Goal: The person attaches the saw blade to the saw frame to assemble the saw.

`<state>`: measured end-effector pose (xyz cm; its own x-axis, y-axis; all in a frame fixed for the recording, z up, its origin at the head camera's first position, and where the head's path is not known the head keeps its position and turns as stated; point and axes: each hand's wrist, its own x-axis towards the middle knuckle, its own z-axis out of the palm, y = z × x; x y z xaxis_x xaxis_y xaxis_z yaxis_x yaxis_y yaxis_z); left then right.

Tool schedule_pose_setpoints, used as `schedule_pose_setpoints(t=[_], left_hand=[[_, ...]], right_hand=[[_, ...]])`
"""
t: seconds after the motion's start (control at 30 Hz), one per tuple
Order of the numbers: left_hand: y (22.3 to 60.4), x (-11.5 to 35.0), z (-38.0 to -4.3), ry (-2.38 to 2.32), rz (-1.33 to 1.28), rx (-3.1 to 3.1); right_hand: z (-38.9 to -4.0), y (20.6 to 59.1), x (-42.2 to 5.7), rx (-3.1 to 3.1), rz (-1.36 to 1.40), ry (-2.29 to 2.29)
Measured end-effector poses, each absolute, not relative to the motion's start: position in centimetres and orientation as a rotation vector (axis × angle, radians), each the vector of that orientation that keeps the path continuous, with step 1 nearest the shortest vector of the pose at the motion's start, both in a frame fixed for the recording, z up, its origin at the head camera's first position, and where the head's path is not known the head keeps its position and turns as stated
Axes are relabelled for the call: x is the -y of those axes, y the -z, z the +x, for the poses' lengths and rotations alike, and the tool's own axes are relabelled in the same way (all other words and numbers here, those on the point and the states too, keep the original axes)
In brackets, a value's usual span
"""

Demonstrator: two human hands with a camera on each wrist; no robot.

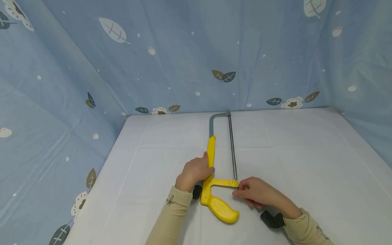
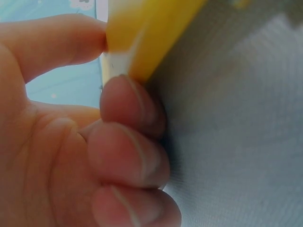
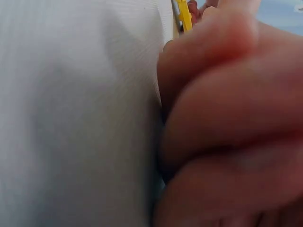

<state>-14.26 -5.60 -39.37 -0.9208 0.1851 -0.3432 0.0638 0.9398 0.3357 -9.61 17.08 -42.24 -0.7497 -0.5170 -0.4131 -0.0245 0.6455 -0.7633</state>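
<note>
A hacksaw (image 1: 223, 210) lies flat on the white-covered table, its yellow pistol-shaped handle toward me and its grey bowed frame pointing away. My left hand (image 1: 195, 173) grips the yellow part of the frame, thumb on one side and fingers on the other. In the left wrist view the fingertips (image 2: 128, 153) sit under a blurred yellow edge. The thin blade (image 1: 232, 146) runs along the saw's right side. At its near end, my right hand (image 1: 257, 192) pinches the small metal tension screw between thumb and forefinger. Those fingers mostly hide the screw. The other right fingers curl close over the cloth.
A white cloth (image 1: 306, 153) covers the table. Blue leaf-patterned fabric (image 1: 183, 58) hangs behind and along both sides. A black wrist mount (image 1: 272, 219) sits at the right cuff, and another black mount (image 1: 197, 192) is at the left, beside the saw handle.
</note>
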Motion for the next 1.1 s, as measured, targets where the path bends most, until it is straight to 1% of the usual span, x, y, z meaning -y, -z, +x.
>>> schedule_pose_setpoints(t=[0.23,0.6,1.1], left_hand=[[39.5,5.7,-14.4,-0.461,0.188,-2.721],[39.8,5.7,-14.3,-0.460,0.192,-2.732],[39.9,5.6,-14.3,-0.462,0.180,-2.729]], right_hand=[[-9.7,42.2,-17.4,-2.166,-0.440,1.091],[-10.1,42.6,-17.8,-2.055,-0.390,1.188],[-10.3,43.2,-18.0,-2.122,-0.354,1.215]])
